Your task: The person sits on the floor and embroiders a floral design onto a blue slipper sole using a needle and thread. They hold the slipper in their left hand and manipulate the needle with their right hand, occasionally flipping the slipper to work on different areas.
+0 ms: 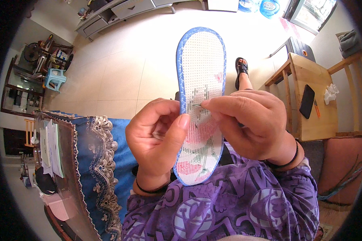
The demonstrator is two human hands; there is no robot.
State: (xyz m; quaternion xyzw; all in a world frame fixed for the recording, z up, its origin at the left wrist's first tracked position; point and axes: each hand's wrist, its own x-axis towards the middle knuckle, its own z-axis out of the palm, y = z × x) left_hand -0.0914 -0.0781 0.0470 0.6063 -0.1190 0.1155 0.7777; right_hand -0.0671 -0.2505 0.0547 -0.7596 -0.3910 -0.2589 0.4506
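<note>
A white shoe insole [202, 57] with a blue bound edge stands lengthwise before me, its face dotted with a grid and stitched in pink and dark green. My left hand [157, 138] grips its left edge, the thumb lying on the face and the fingers partly hidden behind. A small sewing needle [197, 105] shows at the middle of the insole, over the green stitches. The thumb and forefinger of my right hand [247, 120] pinch the needle's right end. Whether its point is in the fabric is hard to tell.
At the right, a wooden chair [313, 72] bears a black phone [307, 101], an orange pen-like tool [316, 108] and crumpled tissue [331, 93]. A table with a blue cloth [120, 141] stands at the left. Farther off are a light-blue plastic stool [55, 79] and a grey cabinet [132, 10].
</note>
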